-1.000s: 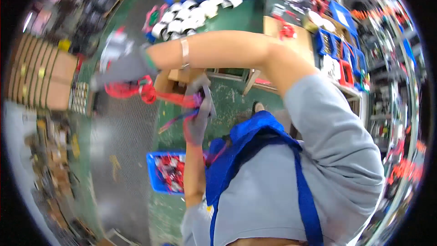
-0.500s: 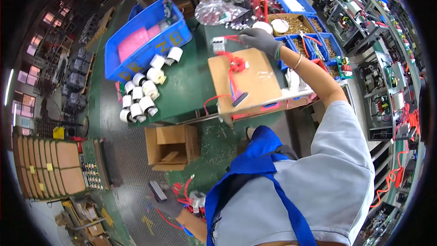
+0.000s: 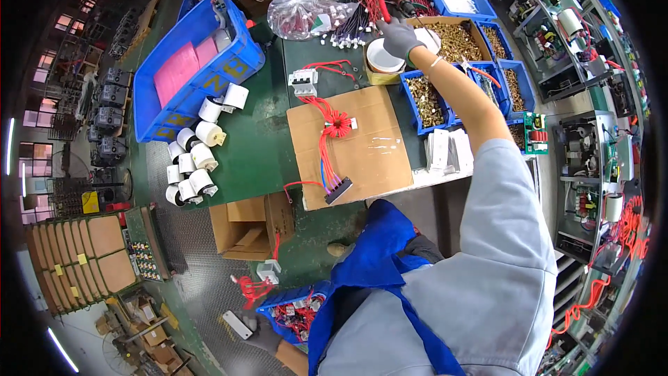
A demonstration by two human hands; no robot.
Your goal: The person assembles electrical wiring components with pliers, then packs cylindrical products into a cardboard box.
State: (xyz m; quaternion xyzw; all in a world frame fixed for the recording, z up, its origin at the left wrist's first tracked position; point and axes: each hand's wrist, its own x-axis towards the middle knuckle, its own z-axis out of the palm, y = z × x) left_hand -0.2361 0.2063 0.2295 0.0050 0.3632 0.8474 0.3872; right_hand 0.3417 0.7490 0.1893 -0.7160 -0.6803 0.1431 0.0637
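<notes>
My left hand (image 3: 259,334) hangs low by the floor bin of red-wired parts (image 3: 296,312), grip unclear, while my right hand (image 3: 400,36), half a second ago over the red wire harness (image 3: 332,141) on the cardboard, now closes round a red-handled tool (image 3: 382,5) beyond it, which I judge must come back to the harness.

Wire harness (image 3: 332,141) on the cardboard sheet (image 3: 369,157), breaker (image 3: 303,83) behind it (paper rolls (image 3: 193,163) well left).

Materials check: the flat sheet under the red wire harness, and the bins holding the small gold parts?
Flat sheet: looks like plain brown cardboard, matte, cut edges. Red wire harness lies on it. Bins: probably moulded plastic, solid blue, slight sheen. Small gold parts: brassy metal by their colour; too small to confirm.
</notes>
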